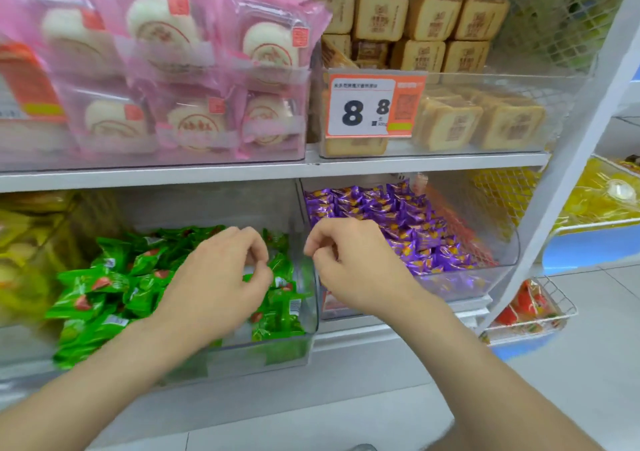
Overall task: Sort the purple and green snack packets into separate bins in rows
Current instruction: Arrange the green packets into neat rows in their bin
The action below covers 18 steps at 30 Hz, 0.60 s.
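Green snack packets (104,284) fill a clear bin (311,298) on the lower shelf at the left. Purple snack packets (398,215) fill the clear bin (509,246) beside it on the right. My left hand (218,277) hovers over the right part of the green pile with its fingers curled; whether it pinches a packet I cannot tell. My right hand (346,260) is above the wall between the two bins, at the near-left corner of the purple bin, fingers curled, with nothing visible in them.
On the upper shelf stand pink-wrapped cakes (173,69) and tan biscuit packs (450,121) behind a price tag (367,107). Yellow packets (20,253) lie in the bin at far left. A white upright (568,159) and wire baskets (533,315) are at the right.
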{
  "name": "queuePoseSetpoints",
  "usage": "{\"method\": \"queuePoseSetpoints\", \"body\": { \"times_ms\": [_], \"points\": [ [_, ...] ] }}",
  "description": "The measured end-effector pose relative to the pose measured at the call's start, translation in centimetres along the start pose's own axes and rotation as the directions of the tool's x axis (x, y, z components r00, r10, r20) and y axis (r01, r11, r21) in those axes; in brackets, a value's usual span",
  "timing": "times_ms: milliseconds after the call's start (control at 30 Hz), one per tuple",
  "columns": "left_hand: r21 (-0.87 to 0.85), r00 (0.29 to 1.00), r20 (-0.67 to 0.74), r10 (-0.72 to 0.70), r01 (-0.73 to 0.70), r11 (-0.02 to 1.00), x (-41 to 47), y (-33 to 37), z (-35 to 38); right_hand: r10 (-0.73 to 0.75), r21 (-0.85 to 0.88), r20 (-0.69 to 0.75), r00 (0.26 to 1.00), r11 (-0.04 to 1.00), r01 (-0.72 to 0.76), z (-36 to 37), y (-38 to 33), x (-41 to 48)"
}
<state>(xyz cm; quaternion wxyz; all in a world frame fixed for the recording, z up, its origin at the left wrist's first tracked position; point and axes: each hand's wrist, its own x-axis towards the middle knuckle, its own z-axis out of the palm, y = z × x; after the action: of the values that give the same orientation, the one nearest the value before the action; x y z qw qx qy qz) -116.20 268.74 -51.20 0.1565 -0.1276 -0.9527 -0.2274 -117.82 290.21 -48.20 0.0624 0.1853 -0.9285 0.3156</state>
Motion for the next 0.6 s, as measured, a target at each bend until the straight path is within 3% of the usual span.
{"method": "queuePoseSetpoints", "body": {
  "times_ms": [133,267,367,433,600],
  "points": [
    [-0.001,0.965,0.204,-0.166,0.170,0.985,2.4,-4.3,0.6,0.067,-0.114,-0.044,0.997,0.991,-0.072,2.7,-0.9,3.0],
    [0.015,0.955,0.250,-0.162,0.163,0.986,6.8,-6.3,3.4,0.114,-0.177,-0.114,0.987,0.975,-0.133,3.8,-0.4,5.7],
    [-0.008,0.946,0.291,-0.144,0.153,0.988,9.7,-7.4,6.3,0.123,-0.233,-0.098,0.988,0.962,-0.143,4.5,-0.7,6.6],
    [0.064,0.935,0.325,-0.141,0.127,0.990,11.1,-7.7,7.9,0.108,-0.281,-0.079,0.991,0.951,-0.126,5.0,-0.9,7.0],
    [0.150,0.877,0.382,-0.290,0.251,0.956,12.7,-6.0,9.1,0.100,-0.359,-0.064,0.993,0.926,-0.116,6.1,-1.0,7.9]
  ]
}}
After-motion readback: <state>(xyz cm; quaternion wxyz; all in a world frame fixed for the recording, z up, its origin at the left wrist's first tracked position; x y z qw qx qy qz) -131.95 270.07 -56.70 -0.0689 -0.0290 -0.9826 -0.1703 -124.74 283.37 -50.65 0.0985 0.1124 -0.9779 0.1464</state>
